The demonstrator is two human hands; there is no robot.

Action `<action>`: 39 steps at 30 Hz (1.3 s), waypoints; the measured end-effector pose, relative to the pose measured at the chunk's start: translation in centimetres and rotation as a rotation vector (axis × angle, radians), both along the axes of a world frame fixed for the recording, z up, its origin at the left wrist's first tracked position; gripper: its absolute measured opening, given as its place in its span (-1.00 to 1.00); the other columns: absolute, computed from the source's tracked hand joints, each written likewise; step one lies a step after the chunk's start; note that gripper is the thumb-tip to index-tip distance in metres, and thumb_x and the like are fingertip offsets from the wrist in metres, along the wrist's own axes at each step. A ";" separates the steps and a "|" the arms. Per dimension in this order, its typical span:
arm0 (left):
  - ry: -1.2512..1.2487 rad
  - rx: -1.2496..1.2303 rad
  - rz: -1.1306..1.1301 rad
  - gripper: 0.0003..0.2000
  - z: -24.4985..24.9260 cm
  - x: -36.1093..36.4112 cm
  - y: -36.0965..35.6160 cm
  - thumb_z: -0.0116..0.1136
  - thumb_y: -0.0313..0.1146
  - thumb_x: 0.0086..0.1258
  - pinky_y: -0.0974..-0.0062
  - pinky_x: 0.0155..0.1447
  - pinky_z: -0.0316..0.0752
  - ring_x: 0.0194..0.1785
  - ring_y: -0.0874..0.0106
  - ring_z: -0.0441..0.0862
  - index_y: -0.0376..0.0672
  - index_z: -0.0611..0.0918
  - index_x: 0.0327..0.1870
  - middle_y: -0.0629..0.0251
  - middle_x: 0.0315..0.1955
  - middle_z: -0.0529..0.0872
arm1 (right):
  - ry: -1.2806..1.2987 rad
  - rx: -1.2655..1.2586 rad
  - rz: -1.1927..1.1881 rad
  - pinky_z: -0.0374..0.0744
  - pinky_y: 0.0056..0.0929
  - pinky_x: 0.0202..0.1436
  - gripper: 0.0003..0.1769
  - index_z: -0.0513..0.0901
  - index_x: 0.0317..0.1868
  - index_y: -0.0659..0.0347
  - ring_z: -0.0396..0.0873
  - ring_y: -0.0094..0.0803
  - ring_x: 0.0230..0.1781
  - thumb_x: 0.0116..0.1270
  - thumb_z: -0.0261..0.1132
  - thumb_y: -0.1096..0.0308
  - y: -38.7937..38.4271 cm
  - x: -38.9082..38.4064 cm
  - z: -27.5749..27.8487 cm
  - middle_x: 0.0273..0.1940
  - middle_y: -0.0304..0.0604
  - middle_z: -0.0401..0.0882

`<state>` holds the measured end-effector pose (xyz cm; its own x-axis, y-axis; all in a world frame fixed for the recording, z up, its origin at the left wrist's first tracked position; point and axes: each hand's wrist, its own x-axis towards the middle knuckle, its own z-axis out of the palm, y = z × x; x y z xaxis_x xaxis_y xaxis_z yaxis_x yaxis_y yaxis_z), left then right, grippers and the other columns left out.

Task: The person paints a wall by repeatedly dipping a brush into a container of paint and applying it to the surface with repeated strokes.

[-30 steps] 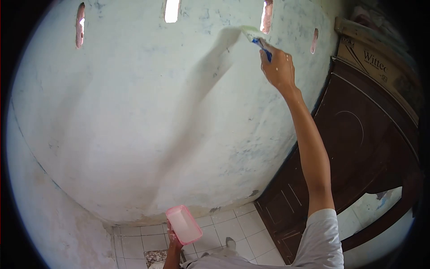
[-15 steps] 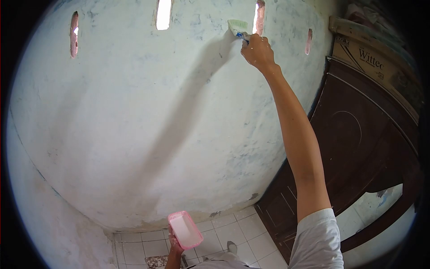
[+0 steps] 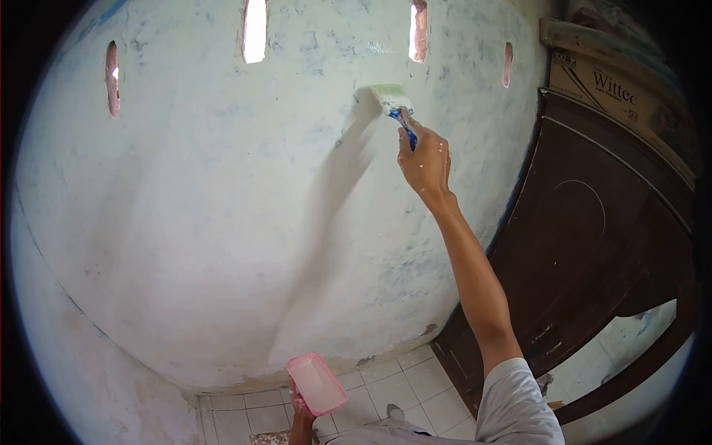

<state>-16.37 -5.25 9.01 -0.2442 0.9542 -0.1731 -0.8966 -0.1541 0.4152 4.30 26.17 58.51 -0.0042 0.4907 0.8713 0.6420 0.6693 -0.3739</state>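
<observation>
My right hand (image 3: 426, 159) is closed around the blue handle of a wide paintbrush (image 3: 391, 98), its pale bristles at or very near the patchy white wall (image 3: 222, 193). Paint specks dot the back of this hand. Low in the view, my left hand (image 3: 300, 403) grips the side of a pink tub (image 3: 317, 383) with white paint in it; its fingers are partly hidden by the tub. A small wet-looking streak shows on the wall above the brush.
Narrow slots (image 3: 254, 33) pierce the upper wall. On the right stands a dark wooden cabinet (image 3: 552, 215) with a mirror (image 3: 615, 348), and a cardboard box (image 3: 593, 85) lies on top. Pale floor tiles (image 3: 378, 393) and a foot show below.
My right hand and the brush have come down the wall, below the slots. The pink tub in my left hand sits slightly farther right in view, and the view has shifted a little.
</observation>
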 end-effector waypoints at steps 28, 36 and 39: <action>0.035 -0.065 -0.002 -0.40 -3.8 -2.5 -2.8 -0.12 0.23 0.63 0.01 0.25 0.68 0.16 0.18 0.73 -0.03 0.49 0.43 0.25 0.20 0.71 | 0.057 -0.181 0.108 0.59 -0.12 -0.16 -0.56 0.62 0.35 0.23 0.65 0.02 -0.34 0.50 0.24 0.41 -1.5 -0.5 -11.9 -0.32 0.16 0.67; 0.076 -0.005 0.055 -0.40 -2.7 -3.5 -5.0 -0.05 0.21 0.61 0.07 0.19 0.73 0.19 0.21 0.71 -0.03 0.48 0.44 0.22 0.19 0.70 | -0.028 -0.153 0.004 0.63 -0.08 -0.14 -0.53 0.58 0.37 0.27 0.72 0.12 -0.26 0.48 0.25 0.45 1.9 -3.8 -11.9 -0.21 0.25 0.73; 0.110 0.024 0.047 -0.39 -1.8 -3.0 -5.1 -0.03 0.20 0.61 0.04 0.20 0.73 0.20 0.20 0.71 -0.05 0.45 0.46 0.22 0.22 0.68 | -0.047 -0.128 -0.006 0.63 -0.06 -0.12 -0.55 0.61 0.34 0.26 0.71 0.16 -0.23 0.46 0.27 0.45 2.0 -3.9 -11.6 -0.20 0.25 0.73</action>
